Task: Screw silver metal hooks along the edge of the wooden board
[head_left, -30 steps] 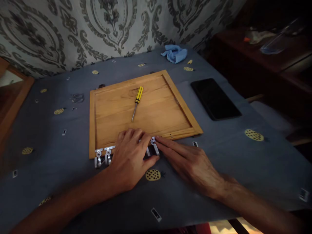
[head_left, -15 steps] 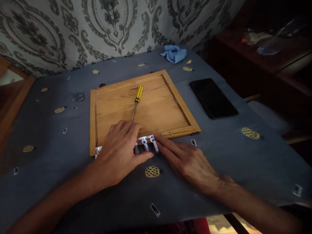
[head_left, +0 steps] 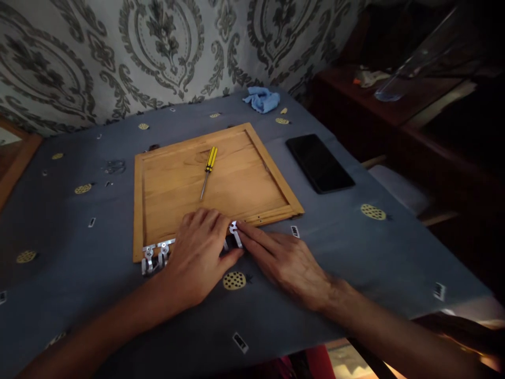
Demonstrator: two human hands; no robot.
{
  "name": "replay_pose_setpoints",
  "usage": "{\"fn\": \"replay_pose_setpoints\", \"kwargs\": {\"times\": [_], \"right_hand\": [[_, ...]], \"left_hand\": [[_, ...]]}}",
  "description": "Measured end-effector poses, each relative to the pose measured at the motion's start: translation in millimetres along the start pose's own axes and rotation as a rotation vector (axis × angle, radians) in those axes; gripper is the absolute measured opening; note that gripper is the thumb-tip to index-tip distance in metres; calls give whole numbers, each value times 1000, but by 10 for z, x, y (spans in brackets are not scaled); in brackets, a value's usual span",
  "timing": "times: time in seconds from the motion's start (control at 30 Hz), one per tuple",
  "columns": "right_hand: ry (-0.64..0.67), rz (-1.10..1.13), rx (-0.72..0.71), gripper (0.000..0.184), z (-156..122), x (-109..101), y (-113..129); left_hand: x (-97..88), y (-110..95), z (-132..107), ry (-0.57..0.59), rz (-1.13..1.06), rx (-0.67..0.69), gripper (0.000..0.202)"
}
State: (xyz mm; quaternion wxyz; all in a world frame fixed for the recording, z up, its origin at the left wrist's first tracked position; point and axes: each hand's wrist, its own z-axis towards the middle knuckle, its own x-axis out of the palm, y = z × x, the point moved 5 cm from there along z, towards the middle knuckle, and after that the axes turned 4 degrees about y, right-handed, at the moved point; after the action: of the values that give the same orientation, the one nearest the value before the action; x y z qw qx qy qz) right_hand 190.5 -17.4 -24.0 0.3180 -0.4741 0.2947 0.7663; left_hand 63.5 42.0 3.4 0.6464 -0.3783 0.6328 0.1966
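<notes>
A silvery metal hook rail [head_left: 164, 246] lies along the near edge of a framed wooden panel [head_left: 189, 173]. My left hand [head_left: 201, 252] covers the rail's middle, fingers curled over the top and thumb underneath. Two hooks show to its left, and part of another beside its thumb. With its fingers held together, my right hand [head_left: 288, 263] presses its fingertips against the rail's right end. A yellow-and-black screwdriver [head_left: 210, 160] rests on the panel, its tip pointing towards my left hand. Small holes show in the frame right of the rail.
A black phone or tablet [head_left: 319, 162] lies right of the panel, and a crumpled blue cloth [head_left: 262, 99] behind it. Small loose metal parts [head_left: 114, 166] are on the left of the patterned tablecloth [head_left: 106, 216]. Dark red furniture [head_left: 394, 113] stands at the right.
My left hand has shifted right along the hook rail, uncovering hooks at its left end and hiding some near its right. My right hand stays at the rail's end. The view has shifted slightly.
</notes>
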Motion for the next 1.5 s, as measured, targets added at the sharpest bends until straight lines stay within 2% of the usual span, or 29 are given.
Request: {"fn": "replay_pose_setpoints", "kwargs": {"times": [0.1,0.33,0.5,0.67,0.77,0.93,1.03,1.2,1.5], "right_hand": [[-33,163,113,32,-18,-51,0],[11,620,454,20,32,-29,-62],[54,760,599,13,90,26,-128],[137,838,664,17,112,90,-160],[145,901,673,19,98,100,-152],[113,1061,738,26,-9,86,-151],[50,1089,801,30,-82,50,-212],[31,1067,843,30,-115,26,-282],[55,1032,778,27,-66,77,-217]], "left_hand": [[14,6,-2,9,-6,-18,28],[27,11,0,0,-39,-24,31],[37,6,-8,-5,-42,-14,28],[52,1,-15,-9,-18,-18,25],[55,3,-18,-6,-29,-13,28],[2,35,-43,-45,-63,5,51],[-30,53,-62,-71,-71,30,57],[-25,60,-64,-68,-72,30,52],[18,17,-17,-10,-80,8,44]]}}
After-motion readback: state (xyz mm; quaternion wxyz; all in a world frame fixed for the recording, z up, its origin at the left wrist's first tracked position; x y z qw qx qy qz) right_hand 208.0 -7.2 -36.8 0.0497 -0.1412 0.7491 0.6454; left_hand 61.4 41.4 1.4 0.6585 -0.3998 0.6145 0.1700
